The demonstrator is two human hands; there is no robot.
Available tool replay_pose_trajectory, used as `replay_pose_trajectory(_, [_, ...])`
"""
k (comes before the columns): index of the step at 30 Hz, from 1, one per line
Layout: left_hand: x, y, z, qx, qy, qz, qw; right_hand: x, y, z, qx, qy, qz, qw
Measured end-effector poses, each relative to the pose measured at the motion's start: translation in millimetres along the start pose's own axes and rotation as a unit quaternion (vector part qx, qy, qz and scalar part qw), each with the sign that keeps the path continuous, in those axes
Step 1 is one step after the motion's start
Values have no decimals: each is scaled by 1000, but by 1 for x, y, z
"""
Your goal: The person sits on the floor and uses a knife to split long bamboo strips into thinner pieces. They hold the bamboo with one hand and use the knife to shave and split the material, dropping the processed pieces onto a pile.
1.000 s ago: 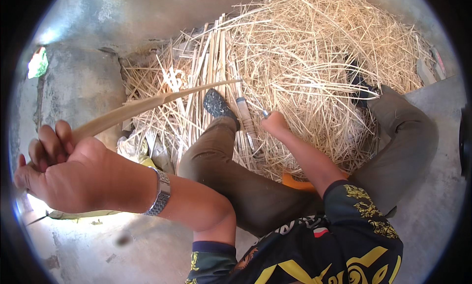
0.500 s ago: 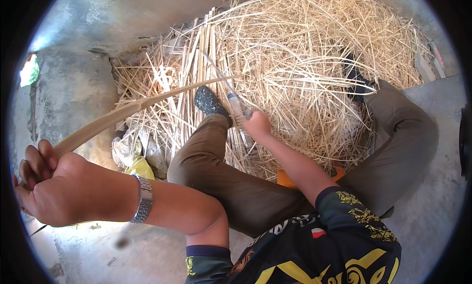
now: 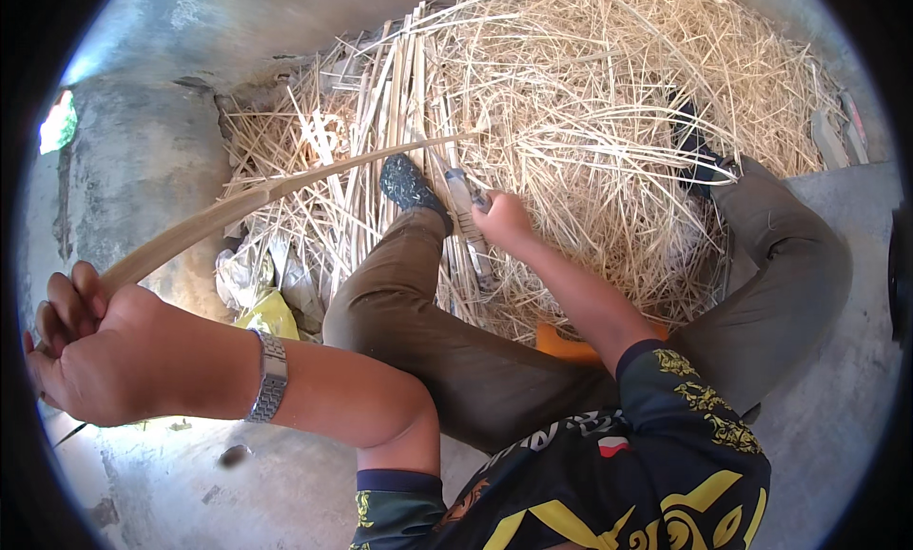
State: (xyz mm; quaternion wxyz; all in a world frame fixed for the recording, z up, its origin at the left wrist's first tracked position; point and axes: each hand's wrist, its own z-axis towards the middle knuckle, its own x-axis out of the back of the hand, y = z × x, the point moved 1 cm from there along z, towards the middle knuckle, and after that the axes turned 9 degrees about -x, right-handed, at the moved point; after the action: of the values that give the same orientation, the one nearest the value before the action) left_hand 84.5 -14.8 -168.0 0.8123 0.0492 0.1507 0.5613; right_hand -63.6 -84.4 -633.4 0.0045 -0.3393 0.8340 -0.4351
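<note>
My left hand, a metal watch on its wrist, is closed on the thick end of a long bamboo strip at the far left. The strip slants up to the right and narrows, passing above my dark shoe. Its thin end lies above the top of a knife handle. My right hand is closed on this long, pale handle, which points up and slightly left beside the shoe. The knife's blade cannot be made out against the strip and straw.
A big heap of thin bamboo shavings covers the floor ahead. Longer strips lie behind my shoe, near the wall. A yellow plastic bag sits left of my knee, and something orange shows between my legs.
The knife's blade, earlier seen slanting up-left past the strip, no longer shows clearly. The view has shifted slightly. My left hand keeps its hold on the strip.
</note>
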Motion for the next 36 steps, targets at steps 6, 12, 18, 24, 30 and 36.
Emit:
replay_pose_trajectory(6, [-31,17,-6,55,44,-120,990,18,42,58,-166,85,-116,976])
replay_pose_trajectory(12, [-31,23,-13,52,88,-24,994,23,23,22,-75,52,-34,995])
replay_pose_trajectory(18, [-21,16,-9,51,82,-4,995,37,29,-6,8,8,-111,994])
replay_pose_trajectory(24, [-15,11,-7,53,103,-8,993,51,69,29,-235,-129,149,952])
replay_pose_trajectory(30, [-1,1,-8,56,104,-26,993,68,27,-11,-79,13,70,994])
replay_pose_trajectory(36, [-1,6,-5,83,120,-28,989,59,-10,-20,62,157,1,986])
